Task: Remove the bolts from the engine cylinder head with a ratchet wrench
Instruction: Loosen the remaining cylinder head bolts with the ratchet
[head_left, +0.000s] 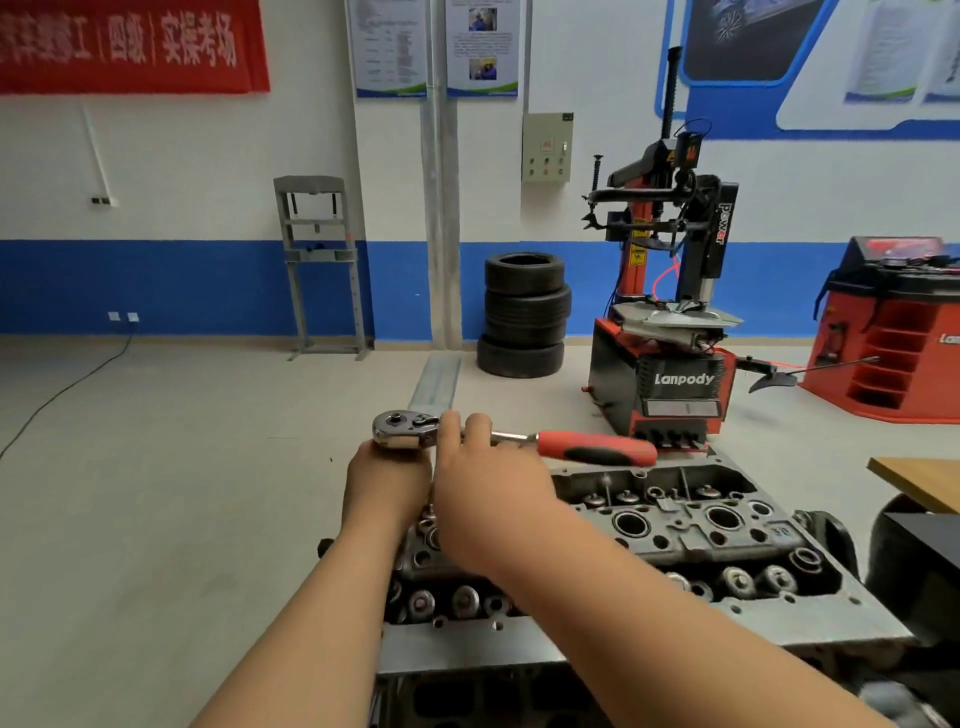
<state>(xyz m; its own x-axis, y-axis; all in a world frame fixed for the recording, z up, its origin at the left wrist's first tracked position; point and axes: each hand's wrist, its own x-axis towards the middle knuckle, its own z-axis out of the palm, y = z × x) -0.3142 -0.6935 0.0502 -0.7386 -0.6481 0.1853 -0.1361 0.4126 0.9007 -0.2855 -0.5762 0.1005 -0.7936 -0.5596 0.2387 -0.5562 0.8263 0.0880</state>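
Chrome-headed ratchet wrench with a red and black grip, held level in the air above the far left end of the cylinder head, grip pointing right. Right hand clamped on the bare shaft just beside the ratchet head, fingers curled over the top. Left hand directly under the ratchet head and touching it, knuckles towards the camera; its fingers are hidden, so whether it grips anything cannot be told. The two hands sit close together. Grey cast cylinder head lies flat on a steel worktop, with round bores and valve-spring caps showing. On the floor beyond: stack of black tyres, a red and black tyre changer to their right, and a grey press frame at far left against the wall.
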